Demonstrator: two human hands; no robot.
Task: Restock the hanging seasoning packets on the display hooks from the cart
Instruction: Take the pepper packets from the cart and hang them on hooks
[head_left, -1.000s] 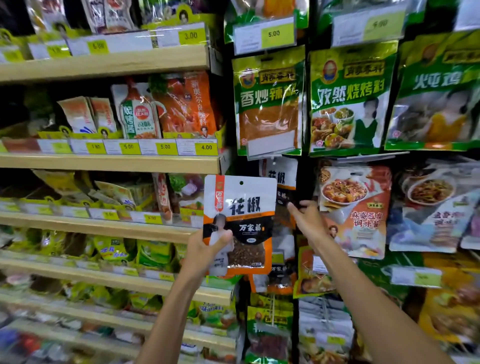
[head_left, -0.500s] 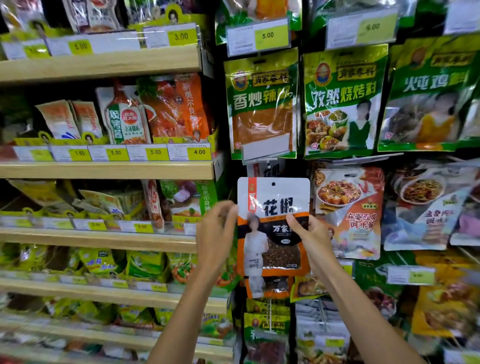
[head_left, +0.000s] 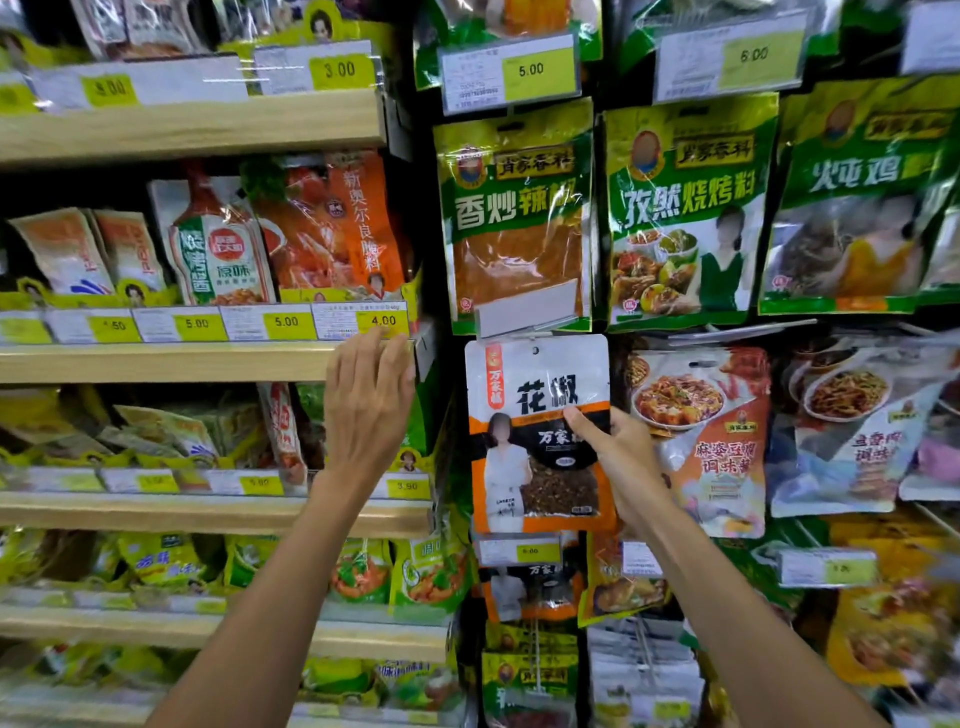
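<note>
Fingers of the left hand had opened off the orange-and-black plastic seasoning packet at centre frame, leaving the right hand pinching it, seemingly hung.

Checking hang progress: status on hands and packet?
Left hand open, off the peppercorn packet, up by shelf edge. Right hand pinches its right edge. Hang hole just below blank grey tag; hooked or not, unclear.
</note>
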